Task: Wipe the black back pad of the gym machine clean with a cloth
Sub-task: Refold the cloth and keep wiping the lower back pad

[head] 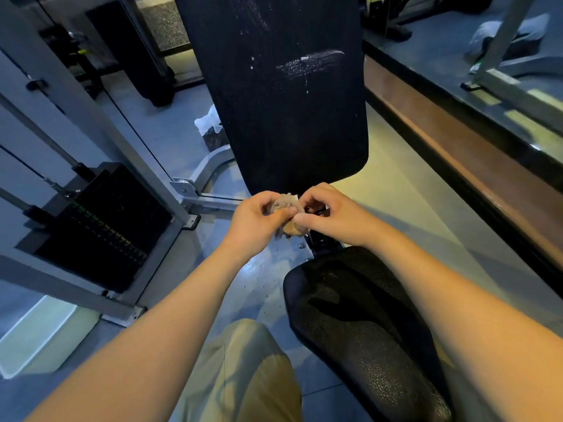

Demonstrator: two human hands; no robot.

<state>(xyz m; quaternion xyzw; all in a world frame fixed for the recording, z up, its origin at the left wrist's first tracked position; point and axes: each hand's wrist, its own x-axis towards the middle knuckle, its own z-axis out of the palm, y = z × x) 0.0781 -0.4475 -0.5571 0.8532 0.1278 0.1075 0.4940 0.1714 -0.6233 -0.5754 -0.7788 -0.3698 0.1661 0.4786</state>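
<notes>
a: where's the cloth (286, 216) right now?

b: just below the centre of the frame, bunched small between both hands. the left hand (259, 220) pinches it from the left, thumb and fingers (281, 212) closed on the wad. the right hand (327, 216) has its fingers curled and closed on the cloth's right edge. the cloth looks brownish and crumpled.

a: and the back pad (283, 95)?

b: it fills the upper middle of the frame, black and tilted, its rounded lower edge just above the hands. the cloth sits near that lower edge; i can't tell if it touches the pad. there are whitish smears on the pad's upper right area and a few pale specks near its centre.

a: what else is around?

b: the black textured seat (359, 330) runs from under the right forearm to the lower right. a weight stack (103, 226) in a grey metal frame stands at the left. a khaki-covered knee (243, 370) shows at the bottom centre. small crumbs are scattered on the floor (262, 287) between knee and hands. something white and crumpled (208, 120) lies on the floor left of the pad.
</notes>
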